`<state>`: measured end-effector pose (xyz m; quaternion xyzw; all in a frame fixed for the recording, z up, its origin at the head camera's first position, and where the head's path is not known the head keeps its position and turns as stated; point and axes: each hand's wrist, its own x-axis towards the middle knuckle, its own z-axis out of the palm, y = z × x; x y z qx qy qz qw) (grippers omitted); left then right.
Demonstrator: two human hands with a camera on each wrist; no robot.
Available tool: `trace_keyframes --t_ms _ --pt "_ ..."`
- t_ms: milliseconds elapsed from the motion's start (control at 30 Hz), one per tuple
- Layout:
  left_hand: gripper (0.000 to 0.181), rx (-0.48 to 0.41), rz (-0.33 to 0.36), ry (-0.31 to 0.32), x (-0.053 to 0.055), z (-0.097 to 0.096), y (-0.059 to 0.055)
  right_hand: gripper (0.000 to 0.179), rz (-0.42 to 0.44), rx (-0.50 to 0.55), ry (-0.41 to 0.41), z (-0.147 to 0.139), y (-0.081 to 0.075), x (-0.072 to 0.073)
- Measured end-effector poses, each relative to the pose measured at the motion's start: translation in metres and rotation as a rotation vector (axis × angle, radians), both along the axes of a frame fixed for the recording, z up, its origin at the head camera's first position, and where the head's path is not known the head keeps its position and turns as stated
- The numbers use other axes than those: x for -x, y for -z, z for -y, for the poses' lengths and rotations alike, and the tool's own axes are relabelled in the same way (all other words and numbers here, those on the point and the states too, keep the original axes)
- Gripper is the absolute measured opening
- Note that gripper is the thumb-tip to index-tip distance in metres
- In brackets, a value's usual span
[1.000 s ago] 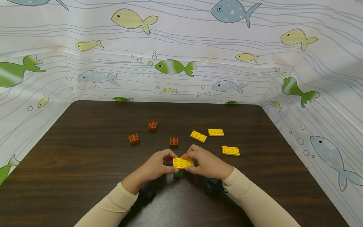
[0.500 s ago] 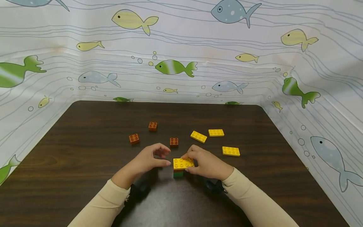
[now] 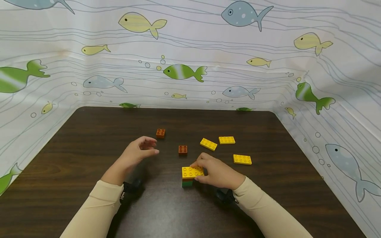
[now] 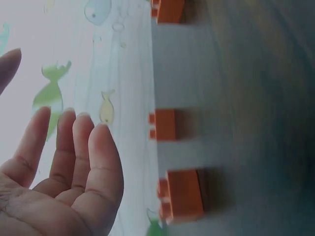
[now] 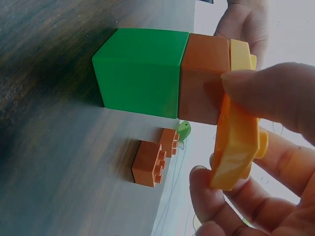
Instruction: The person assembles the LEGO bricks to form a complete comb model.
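My right hand pinches a flat yellow toy brick between thumb and fingers. That brick lies across the top of an orange-brown brick, which sits on a green block standing on the table. The yellow brick overhangs to the right. My left hand is in the air to the left of the stack, fingers relaxed and apart, holding nothing. In the head view it covers one orange-brown brick; the left wrist view shows that large brick and two smaller-looking ones beyond the fingers.
Two loose orange-brown bricks, one at the back and one behind the stack, lie on the dark wooden table. Three flat yellow bricks are to the right. A fish-patterned curtain surrounds the table's back and sides.
My left hand has let go of the yellow brick and moved left and away toward the orange-brown bricks, covering one in the head view. The right hand keeps its place on the yellow brick.
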<state>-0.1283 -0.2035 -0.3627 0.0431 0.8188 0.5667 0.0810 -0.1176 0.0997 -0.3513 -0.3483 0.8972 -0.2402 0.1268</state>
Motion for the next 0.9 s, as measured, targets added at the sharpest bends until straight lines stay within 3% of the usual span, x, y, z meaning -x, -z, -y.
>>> trace_keyframes --t_ms 400,900 --pt "0.058 -0.042 0.076 -0.143 0.015 0.032 0.001 0.036 -0.001 -0.003 -0.002 0.000 0.000 0.001" --pt "0.061 0.104 0.129 -0.160 0.030 0.050 0.013 0.036 -0.007 -0.010 -0.008 0.002 -0.001 0.000"
